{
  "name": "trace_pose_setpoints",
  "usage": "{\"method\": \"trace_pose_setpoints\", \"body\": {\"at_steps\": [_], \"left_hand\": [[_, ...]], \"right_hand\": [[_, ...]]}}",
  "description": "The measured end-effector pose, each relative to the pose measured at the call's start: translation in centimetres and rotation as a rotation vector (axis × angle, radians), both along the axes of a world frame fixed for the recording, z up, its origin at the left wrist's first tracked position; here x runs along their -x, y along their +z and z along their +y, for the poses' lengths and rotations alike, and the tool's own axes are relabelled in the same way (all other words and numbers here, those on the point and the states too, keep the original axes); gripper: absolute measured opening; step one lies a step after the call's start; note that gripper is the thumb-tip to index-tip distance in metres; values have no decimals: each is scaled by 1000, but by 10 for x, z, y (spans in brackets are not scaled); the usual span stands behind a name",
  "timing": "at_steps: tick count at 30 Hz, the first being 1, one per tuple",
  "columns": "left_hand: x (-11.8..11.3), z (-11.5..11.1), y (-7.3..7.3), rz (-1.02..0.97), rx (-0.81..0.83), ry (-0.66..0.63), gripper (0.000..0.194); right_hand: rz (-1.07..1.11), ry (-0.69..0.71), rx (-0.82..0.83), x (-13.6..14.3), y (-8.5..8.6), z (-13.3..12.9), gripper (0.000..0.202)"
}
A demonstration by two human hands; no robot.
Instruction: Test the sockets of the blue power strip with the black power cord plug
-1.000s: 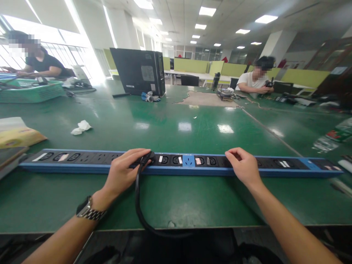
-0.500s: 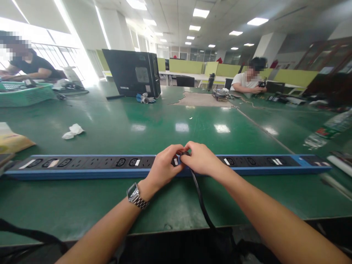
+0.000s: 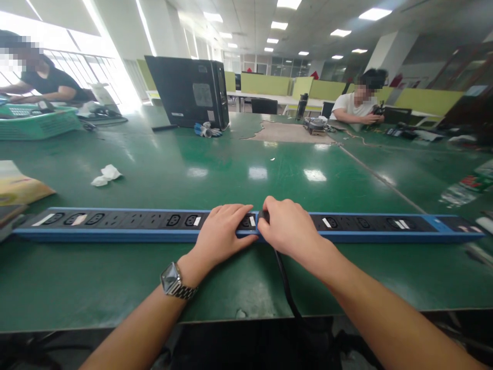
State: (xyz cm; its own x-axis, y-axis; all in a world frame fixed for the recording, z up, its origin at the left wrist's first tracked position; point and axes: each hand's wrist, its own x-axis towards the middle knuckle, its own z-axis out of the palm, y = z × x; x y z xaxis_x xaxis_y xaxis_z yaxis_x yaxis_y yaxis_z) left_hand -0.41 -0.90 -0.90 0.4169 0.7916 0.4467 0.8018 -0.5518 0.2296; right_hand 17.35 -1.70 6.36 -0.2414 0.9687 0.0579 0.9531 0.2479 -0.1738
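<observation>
A long blue and black power strip (image 3: 144, 220) lies across the green table, with sockets and white labels along its top. My left hand (image 3: 219, 228) grips the strip just left of its middle, thumb on the near edge and fingers over the far side. Right beside it, my right hand (image 3: 288, 223) is closed around a black plug (image 3: 264, 215) at the strip's middle. From under that hand a black cable (image 3: 285, 282) runs down over the table's near edge. The plug's lower end is hidden, so its fit in a socket cannot be seen.
Crumpled tissue (image 3: 107, 175) and a yellow packet (image 3: 23, 185) lie on the left. Farther back stand a green basket (image 3: 42, 123) and a black computer case (image 3: 188, 92). A plastic bottle (image 3: 468, 185) lies at the right. Two people sit across the table.
My left hand has moved left, away from my right fingers, and spread over the strip. My right hand stays around the plug. The whole view has shifted slightly.
</observation>
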Motion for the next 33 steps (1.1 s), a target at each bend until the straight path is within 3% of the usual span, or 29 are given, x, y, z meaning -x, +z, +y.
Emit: {"method": "trace_pose_setpoints", "body": {"at_steps": [9, 14, 19, 23, 25, 29, 33], "left_hand": [[-2, 1, -2, 99, -11, 66, 55], [-1, 2, -3, 87, -31, 66, 56], [0, 2, -4, 79, -36, 71, 54], [1, 2, -4, 86, -20, 71, 60], [1, 2, -3, 94, -14, 76, 61], [0, 3, -2, 103, 7, 87, 60], [0, 3, -2, 100, 2, 88, 60]], "right_hand": [[-40, -7, 6, 3, 7, -4, 26], [-32, -3, 32, 5, 0, 0, 26], [102, -14, -12, 0, -2, -3, 27], [386, -107, -189, -38, 19, -11, 31], [395, -119, -190, -68, 23, -11, 31], [293, -135, -40, -119, 2, -8, 32], [279, -125, -43, -131, -18, -6, 32]]}}
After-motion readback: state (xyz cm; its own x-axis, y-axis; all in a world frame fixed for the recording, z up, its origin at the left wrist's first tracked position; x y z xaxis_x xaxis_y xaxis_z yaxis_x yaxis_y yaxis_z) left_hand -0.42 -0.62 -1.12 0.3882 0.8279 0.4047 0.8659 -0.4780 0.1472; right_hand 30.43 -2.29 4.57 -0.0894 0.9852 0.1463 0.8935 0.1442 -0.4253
